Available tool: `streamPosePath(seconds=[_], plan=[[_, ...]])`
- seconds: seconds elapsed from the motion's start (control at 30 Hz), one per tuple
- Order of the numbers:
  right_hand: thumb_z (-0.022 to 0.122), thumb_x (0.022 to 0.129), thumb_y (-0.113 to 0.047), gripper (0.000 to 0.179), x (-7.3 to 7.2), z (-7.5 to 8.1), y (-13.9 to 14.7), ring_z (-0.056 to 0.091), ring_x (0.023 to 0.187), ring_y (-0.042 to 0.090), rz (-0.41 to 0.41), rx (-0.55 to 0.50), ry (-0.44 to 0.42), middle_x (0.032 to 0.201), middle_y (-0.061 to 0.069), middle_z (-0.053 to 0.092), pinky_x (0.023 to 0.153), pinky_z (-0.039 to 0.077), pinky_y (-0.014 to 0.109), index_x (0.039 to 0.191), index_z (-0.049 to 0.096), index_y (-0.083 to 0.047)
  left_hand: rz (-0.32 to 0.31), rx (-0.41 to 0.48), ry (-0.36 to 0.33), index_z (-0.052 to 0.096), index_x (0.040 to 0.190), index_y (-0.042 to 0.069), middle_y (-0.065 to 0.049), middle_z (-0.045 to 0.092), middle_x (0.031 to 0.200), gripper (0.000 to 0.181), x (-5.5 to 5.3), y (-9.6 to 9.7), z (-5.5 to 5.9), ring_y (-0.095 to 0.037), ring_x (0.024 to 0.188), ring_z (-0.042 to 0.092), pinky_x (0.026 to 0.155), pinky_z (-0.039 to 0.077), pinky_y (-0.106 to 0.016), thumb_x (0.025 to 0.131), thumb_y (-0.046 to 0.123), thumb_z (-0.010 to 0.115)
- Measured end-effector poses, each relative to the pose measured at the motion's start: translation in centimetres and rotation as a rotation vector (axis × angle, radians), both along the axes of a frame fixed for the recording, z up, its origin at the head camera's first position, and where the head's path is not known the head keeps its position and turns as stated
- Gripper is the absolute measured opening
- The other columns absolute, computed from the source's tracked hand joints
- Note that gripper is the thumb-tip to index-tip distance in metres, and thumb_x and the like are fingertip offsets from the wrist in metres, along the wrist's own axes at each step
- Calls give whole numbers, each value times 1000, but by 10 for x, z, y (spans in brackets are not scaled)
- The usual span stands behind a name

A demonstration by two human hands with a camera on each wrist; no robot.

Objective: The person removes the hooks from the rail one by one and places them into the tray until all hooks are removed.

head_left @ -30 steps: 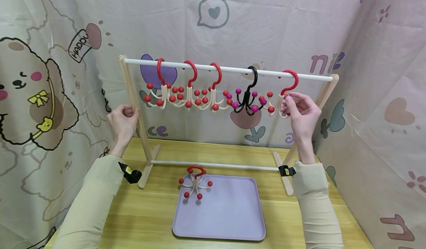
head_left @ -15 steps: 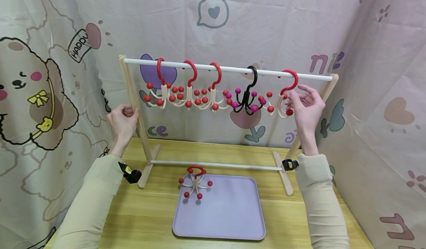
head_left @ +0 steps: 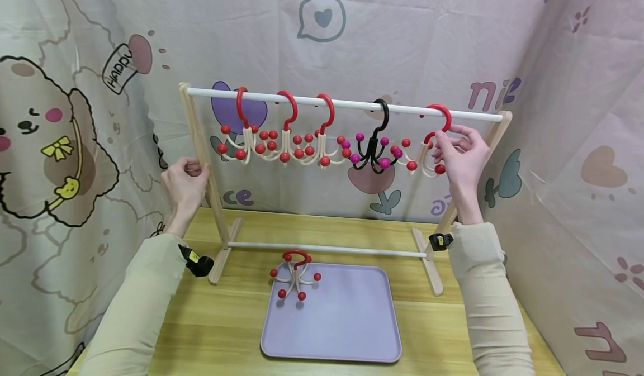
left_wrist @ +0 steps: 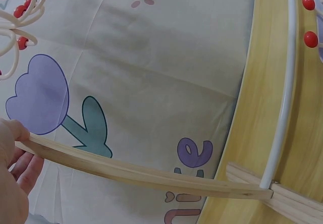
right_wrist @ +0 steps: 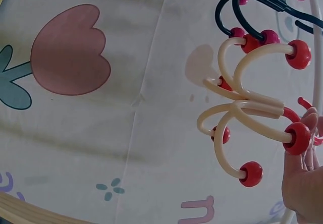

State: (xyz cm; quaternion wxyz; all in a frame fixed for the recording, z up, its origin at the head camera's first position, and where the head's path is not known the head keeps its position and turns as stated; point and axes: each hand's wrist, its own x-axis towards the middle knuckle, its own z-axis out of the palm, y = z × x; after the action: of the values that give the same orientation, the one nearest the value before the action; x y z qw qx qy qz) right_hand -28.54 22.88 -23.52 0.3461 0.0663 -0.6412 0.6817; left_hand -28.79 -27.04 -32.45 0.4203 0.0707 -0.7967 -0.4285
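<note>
In the head view my left hand (head_left: pixel 185 185) grips the left wooden post (head_left: pixel 213 200) of a hanging rack, its thumb and fingers on either side. At the rack's right end my right hand (head_left: pixel 464 158) pinches the red hook of a cream hanger (head_left: pixel 421 153) with curved, ball-tipped arms. That hook hangs over the white top rail (head_left: pixel 347 105). In the right wrist view the fingers (right_wrist: pixel 309 120) sit at the hook, partly behind a red ball. To the left hang a black hanger (head_left: pixel 373 150) with magenta balls and several cream hangers (head_left: pixel 285 141) with red hooks.
Below the rack a lavender tray (head_left: pixel 342 314) lies on the wooden table (head_left: pixel 201 331). Another red-hooked cream hanger (head_left: pixel 296 278) rests at the tray's back left corner. A lower white rail (head_left: pixel 327 248) crosses behind the tray. Printed cloth (head_left: pixel 322 57) surrounds the table.
My right hand has moved up and to the right, from the rightmost hanger's arms to its red hook. The left hand stays on the post.
</note>
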Motion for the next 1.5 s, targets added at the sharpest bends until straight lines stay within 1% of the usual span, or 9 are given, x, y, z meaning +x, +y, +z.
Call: streamPosePath(seconds=[0.1, 0.2, 0.37, 0.6, 0.83, 0.9, 1.2, 1.3, 1.5], plan=[[77, 88, -15, 33, 0, 2, 0, 66, 59, 8, 12, -4, -23, 79, -3, 72, 57, 53, 16, 118, 65, -5, -5, 5, 2, 72, 105, -7, -27, 74, 95, 23, 0, 0, 0, 15, 66, 44, 73, 34, -10, 91, 12, 69], [77, 88, -16, 35, -1, 3, -1, 68, 61, 8, -5, 15, -38, 81, -4, 73, 60, 54, 16, 118, 66, -5, -2, 4, 3, 72, 105, -6, -27, 74, 96, 23, 0, 1, 0, 14, 67, 44, 73, 35, -10, 91, 12, 69], [77, 88, -16, 30, -4, 3, -1, 69, 63, 7, -22, 32, -42, 82, -5, 74, 63, 56, 16, 115, 67, -6, 3, 1, 5, 72, 104, -8, -27, 73, 95, 23, 1, 1, 0, 14, 67, 44, 74, 34, -11, 91, 11, 69], [75, 90, -16, 19, -6, 2, -2, 71, 66, 6, -45, 48, -29, 84, -4, 74, 67, 57, 16, 107, 69, -10, -3, 9, 4, 71, 104, -9, -28, 73, 94, 22, 1, 1, 0, -4, 74, 49, 84, 32, -16, 91, 9, 68], [74, 90, -11, 16, -6, -1, 0, 71, 67, 7, -10, 11, 16, 82, -5, 73, 68, 57, 16, 104, 68, -11, 0, 5, 6, 71, 103, -8, -27, 73, 94, 22, 1, 1, 0, 9, 69, 46, 78, 34, -13, 91, 10, 69], [73, 90, -9, 14, -6, -1, 0, 71, 66, 8, 10, -5, 36, 82, -4, 73, 68, 57, 17, 103, 67, -11, -3, 9, 10, 71, 103, -9, -28, 73, 94, 22, 1, 1, 0, 8, 70, 46, 79, 32, -13, 91, 9, 69], [73, 90, -7, 13, -3, 0, -2, 70, 65, 9, 0, -24, 116, 82, 1, 74, 65, 57, 18, 101, 67, -8, -1, 11, -2, 71, 104, -9, -28, 73, 95, 23, 1, 1, 0, -5, 75, 50, 81, 33, -15, 92, 10, 68], [73, 89, -7, 13, -2, 1, -1, 70, 64, 10, -10, -44, 138, 81, 1, 75, 65, 57, 18, 101, 67, -8, 5, 6, -3, 71, 104, -8, -27, 73, 95, 22, 0, 2, 0, -3, 73, 49, 78, 34, -14, 92, 10, 68], [74, 89, -8, 15, -1, 2, -1, 71, 66, 11, -27, -73, 167, 84, 4, 75, 66, 58, 19, 102, 67, -7, 6, 0, 8, 71, 103, -8, -27, 73, 94, 21, 0, 1, 0, 11, 68, 45, 73, 34, -12, 91, 9, 68]])
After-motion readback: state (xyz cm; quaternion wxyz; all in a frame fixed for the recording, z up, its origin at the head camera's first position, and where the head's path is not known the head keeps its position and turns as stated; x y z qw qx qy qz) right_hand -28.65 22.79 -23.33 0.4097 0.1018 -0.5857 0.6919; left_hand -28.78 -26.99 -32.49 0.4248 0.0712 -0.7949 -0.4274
